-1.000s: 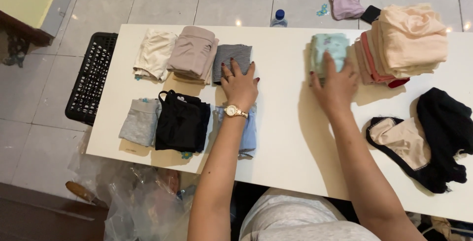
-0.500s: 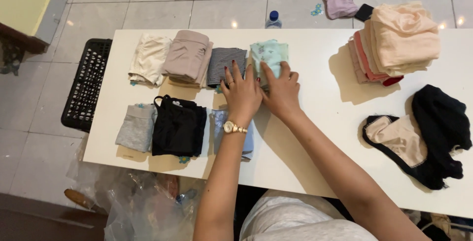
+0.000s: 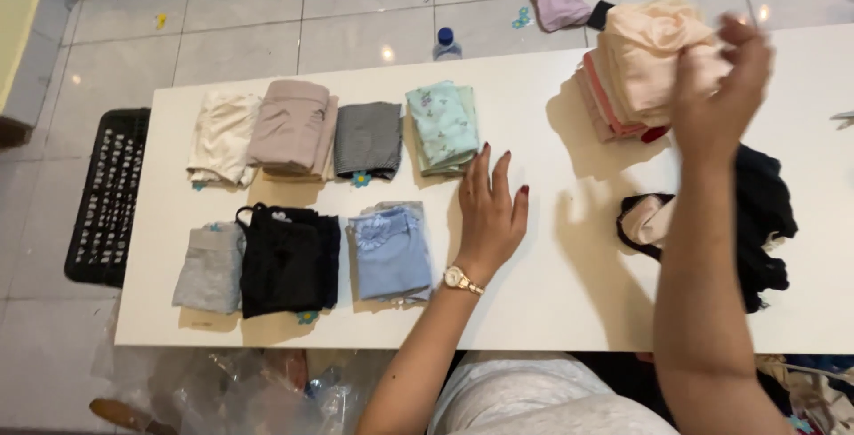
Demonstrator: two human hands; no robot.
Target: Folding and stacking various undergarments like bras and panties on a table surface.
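Hands, two, over white table (image 3: pixel 543 293): left hand (image 3: pixel 489 213) flat on the bare tabletop, palm down, fingers spread, holding nothing, just right of mint floral folded garment (image 3: pixel 442 126) and blue folded garment (image 3: pixel 391 250); right hand (image 3: pixel 719 88) raised, fingers curled onto the top peach piece of peach-and-pink stack (image 3: pixel 636 70) at the table's far right, whether pinched on cloth or only touching cannot be told. Far row, left to right: cream folded garment (image 3: pixel 220 135), beige folded pile (image 3: pixel 292 126), striped folded garment (image 3: pixel 368 139), then the mint one. Near row: grey folded garment (image 3: pixel 209 266), black folded garment (image 3: pixel 286 257), then the blue one. Black unfolded garment (image 3: pixel 761 221) lies right of the raised forearm. Black crate (image 3: pixel 102 195) stands at the table's left end; bottle (image 3: pixel 447 44) on the tiled floor beyond
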